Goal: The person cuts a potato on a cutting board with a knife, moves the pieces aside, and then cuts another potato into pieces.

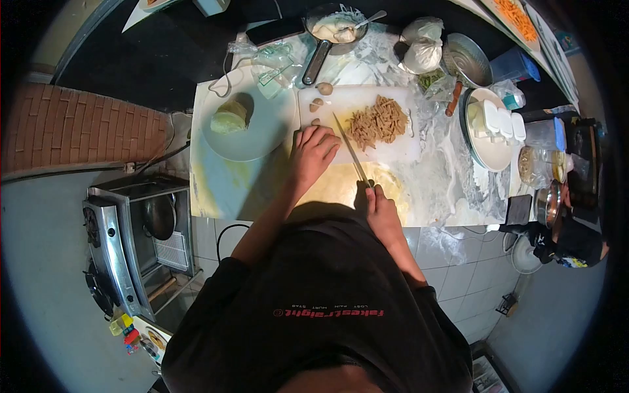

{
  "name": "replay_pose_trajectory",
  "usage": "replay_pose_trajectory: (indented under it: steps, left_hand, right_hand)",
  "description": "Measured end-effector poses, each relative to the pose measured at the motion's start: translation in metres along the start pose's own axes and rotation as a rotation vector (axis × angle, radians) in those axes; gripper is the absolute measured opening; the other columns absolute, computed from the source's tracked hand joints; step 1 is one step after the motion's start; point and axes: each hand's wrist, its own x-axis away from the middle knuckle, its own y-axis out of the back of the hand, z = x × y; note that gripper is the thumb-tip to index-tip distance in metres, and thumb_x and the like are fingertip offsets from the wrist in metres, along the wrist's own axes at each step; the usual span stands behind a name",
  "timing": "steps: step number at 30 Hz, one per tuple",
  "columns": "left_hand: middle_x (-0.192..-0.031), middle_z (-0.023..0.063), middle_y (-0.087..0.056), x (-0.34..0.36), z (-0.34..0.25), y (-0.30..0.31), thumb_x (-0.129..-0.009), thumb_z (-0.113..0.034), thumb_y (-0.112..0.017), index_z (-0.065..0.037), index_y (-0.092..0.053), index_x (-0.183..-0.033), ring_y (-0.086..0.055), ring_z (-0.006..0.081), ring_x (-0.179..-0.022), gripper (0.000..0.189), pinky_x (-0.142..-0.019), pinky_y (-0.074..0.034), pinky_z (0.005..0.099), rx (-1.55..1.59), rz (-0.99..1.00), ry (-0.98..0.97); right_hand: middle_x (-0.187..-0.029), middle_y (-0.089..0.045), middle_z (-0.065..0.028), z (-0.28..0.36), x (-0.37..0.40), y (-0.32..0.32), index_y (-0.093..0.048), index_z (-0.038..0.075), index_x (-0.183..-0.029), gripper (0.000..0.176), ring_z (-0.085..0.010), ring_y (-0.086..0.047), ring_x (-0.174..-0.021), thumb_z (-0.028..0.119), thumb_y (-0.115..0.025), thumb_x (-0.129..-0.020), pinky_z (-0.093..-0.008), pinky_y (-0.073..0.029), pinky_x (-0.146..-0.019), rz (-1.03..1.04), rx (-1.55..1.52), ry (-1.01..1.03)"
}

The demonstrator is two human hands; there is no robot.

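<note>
**Fig. 1.** View from above the counter, read from left to right.

At far left, below counter level, stands a stove (pixel 128 242). On the counter we first meet a pale plate (pixel 262 134) carrying a cabbage wedge (pixel 229 118).

Next comes the left hand (pixel 313 152). It lies palm down on the near left corner of the white cutting board (pixel 354 98), with the fingers loosely bent toward the far side. We cannot tell whether anything is pinned beneath them. Just beyond its fingertips sit a few small brown pieces (pixel 316 103), still whole, and this hand is clearly the nearer one to them.

The knife (pixel 350 149) lies immediately to the right of the left hand. Its long axis runs obliquely, with the tip pointing away and to the left and the handle toward the body and to the right. The blade thus separates the left hand from the pile of cut strips (pixel 377 122), which rests on the board's middle, to the right of the edge.

The right hand (pixel 382 211) is closed firmly round the knife handle at the counter's near edge (only the knuckles and back of the hand show).

Farther right, well apart from the board, a dish (pixel 490 154) holds white blocks (pixel 501 121).
</note>
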Motion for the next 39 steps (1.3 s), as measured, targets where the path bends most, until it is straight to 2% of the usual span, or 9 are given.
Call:
replay_pose_trajectory:
  steps: [2, 7, 15, 24, 33, 39]
  left_hand:
    - [-0.106, -0.0008, -0.064, 0.000, 0.000, -0.001, -0.084, -0.017, -0.073, -0.013, -0.071, -0.098, -0.055, 0.0236, -0.107, 0.014, -0.093, -0.040, 0.0381, -0.035, -0.014, -0.036]
    - [-0.105, -0.0032, -0.067, -0.002, -0.007, 0.001, -0.085, -0.018, -0.071, -0.013, -0.070, -0.092, -0.056, 0.0212, -0.107, 0.008, -0.093, -0.041, 0.0364, -0.092, -0.043, -0.079]
    - [-0.096, -0.0030, -0.067, 0.001, -0.005, -0.008, -0.085, -0.017, -0.071, -0.013, -0.069, -0.086, -0.058, 0.0202, -0.100, 0.005, -0.088, -0.041, 0.0377, 0.014, -0.057, 0.053]
    - [-0.095, -0.0022, -0.067, 0.004, -0.006, -0.008, -0.085, -0.015, -0.071, -0.011, -0.070, -0.088, -0.059, 0.0201, -0.097, 0.005, -0.086, -0.042, 0.0361, 0.028, -0.091, 0.014]
    - [-0.096, -0.0011, -0.067, 0.008, -0.006, -0.014, -0.084, -0.011, -0.072, -0.010, -0.071, -0.089, -0.060, 0.0205, -0.093, 0.005, -0.081, -0.043, 0.0354, 0.043, -0.142, 0.025]
    - [-0.094, -0.0013, -0.068, 0.007, -0.008, -0.012, -0.084, -0.010, -0.071, -0.010, -0.070, -0.087, -0.060, 0.0206, -0.091, 0.004, -0.080, -0.043, 0.0352, 0.036, -0.140, 0.023]
  right_hand:
    - [-0.077, -0.065, -0.0333, -0.001, 0.000, 0.002, -0.055, -0.004, -0.116, 0.042, -0.0539, -0.063, -0.078, 0.035, -0.041, -0.108, -0.0593, -0.050, -0.067, 0.009, 0.010, -0.047]
    - [-0.074, -0.064, -0.0335, -0.004, -0.002, 0.003, -0.055, -0.003, -0.116, 0.041, -0.0539, -0.063, -0.076, 0.034, -0.042, -0.108, -0.0598, -0.050, -0.064, -0.008, -0.003, -0.011]
    - [-0.079, -0.065, -0.0329, 0.000, 0.000, 0.001, -0.055, -0.004, -0.114, 0.040, -0.0536, -0.063, -0.077, 0.033, -0.042, -0.108, -0.0594, -0.050, -0.065, -0.006, -0.005, 0.019]
    - [-0.080, -0.066, -0.0326, -0.003, -0.001, -0.002, -0.054, -0.004, -0.115, 0.040, -0.0531, -0.063, -0.077, 0.033, -0.041, -0.108, -0.0590, -0.051, -0.067, 0.003, 0.024, 0.037]
    - [-0.075, -0.064, -0.0335, -0.001, -0.001, 0.006, -0.053, -0.001, -0.108, 0.036, -0.0547, -0.062, -0.074, 0.033, -0.041, -0.108, -0.0606, -0.049, -0.062, -0.028, 0.021, 0.001]
    - [-0.079, -0.065, -0.0333, 0.001, -0.001, -0.001, -0.053, -0.002, -0.109, 0.035, -0.0539, -0.063, -0.076, 0.031, -0.042, -0.108, -0.0597, -0.050, -0.065, 0.004, 0.014, 0.022]
